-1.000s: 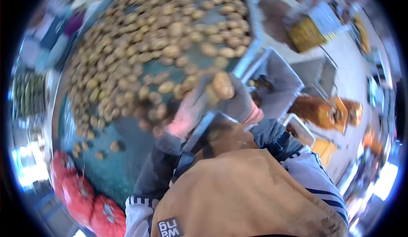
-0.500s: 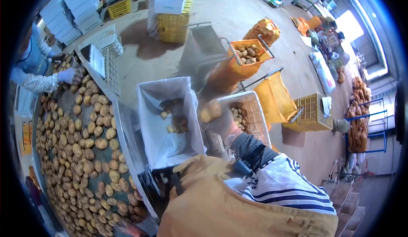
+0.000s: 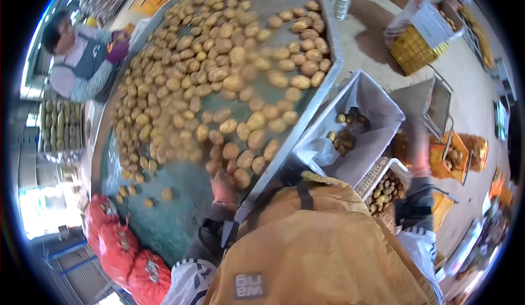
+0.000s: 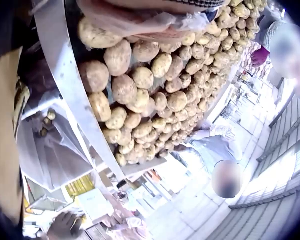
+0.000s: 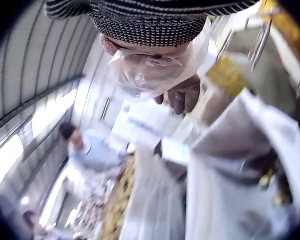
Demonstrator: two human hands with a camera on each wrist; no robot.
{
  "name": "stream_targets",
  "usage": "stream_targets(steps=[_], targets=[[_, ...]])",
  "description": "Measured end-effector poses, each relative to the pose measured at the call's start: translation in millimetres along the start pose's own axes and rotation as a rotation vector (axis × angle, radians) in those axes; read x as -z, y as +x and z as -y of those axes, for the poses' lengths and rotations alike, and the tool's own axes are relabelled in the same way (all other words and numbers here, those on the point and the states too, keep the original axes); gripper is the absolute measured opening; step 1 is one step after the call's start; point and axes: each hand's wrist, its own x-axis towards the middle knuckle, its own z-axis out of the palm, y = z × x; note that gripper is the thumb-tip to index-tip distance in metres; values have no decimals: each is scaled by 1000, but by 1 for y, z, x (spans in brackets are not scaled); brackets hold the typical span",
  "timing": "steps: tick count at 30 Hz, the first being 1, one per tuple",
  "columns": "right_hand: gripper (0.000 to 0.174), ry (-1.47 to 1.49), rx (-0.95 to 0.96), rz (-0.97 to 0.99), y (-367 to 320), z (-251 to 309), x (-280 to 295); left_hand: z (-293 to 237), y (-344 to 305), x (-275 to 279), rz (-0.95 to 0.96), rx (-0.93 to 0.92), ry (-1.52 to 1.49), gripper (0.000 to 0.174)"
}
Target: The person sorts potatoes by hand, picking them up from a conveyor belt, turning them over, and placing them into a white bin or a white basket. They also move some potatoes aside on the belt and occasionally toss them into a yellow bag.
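Potatoes (image 3: 219, 75) in many sizes cover much of the green-bottomed sorting table (image 3: 180, 217). My left hand (image 3: 221, 189) is low among potatoes near the table's metal rim; its fingers are hard to make out against them. In the left wrist view a potato (image 4: 96, 35) lies right by that hand. My right hand (image 3: 420, 143), blurred, is out to the right beyond a white basket (image 3: 402, 168) with small potatoes in it. Its grey-gloved fingers (image 5: 184, 97) look loose and hold nothing, with clear plastic round the wrist.
Between table and basket stands a lined box (image 3: 377, 100) with a few potatoes. Farther right are orange mesh bags (image 3: 440, 165) and a yellow crate (image 3: 410, 50). Red net sacks (image 3: 117, 245) lean at the table's near left. Another person (image 3: 82, 59) stands across the table.
First both hands were together by a potato; then my right hand held potatoes over the white basket. Now it is without them, and the head view has turned back to the table.
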Motion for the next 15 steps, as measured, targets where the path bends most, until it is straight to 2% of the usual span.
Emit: stream_targets(steps=[2,3,5,7,9,10,11,12,13,14,15], targets=[[30,-225,263,428,-45,47,-114,-1,0,-1,187,-16,101,18],[32,-310,441,606,-65,69,-166,1,5,-6,216,-135,221,21],[34,-227,947,907,-99,89,-245,7,19,-27,286,-374,460,26],[35,-251,1212,1064,-115,97,-293,-7,24,-58,351,-264,299,30],[36,-410,1289,946,-106,100,-318,-55,-1,-97,392,187,-277,35],[37,-487,1330,886,-96,100,-330,-59,1,-93,480,216,-336,36],[34,-505,1195,995,-72,90,-342,-66,4,-85,565,236,-396,38],[36,-483,1028,1007,-52,90,-348,-72,6,-75,649,249,-454,40],[38,-434,866,919,-34,98,-349,-75,5,-66,588,158,-343,38],[40,-426,783,747,-16,108,-348,-75,1,-54,520,69,-229,37],[41,-489,825,625,1,114,-351,-74,-6,-38,447,-10,-112,35]])
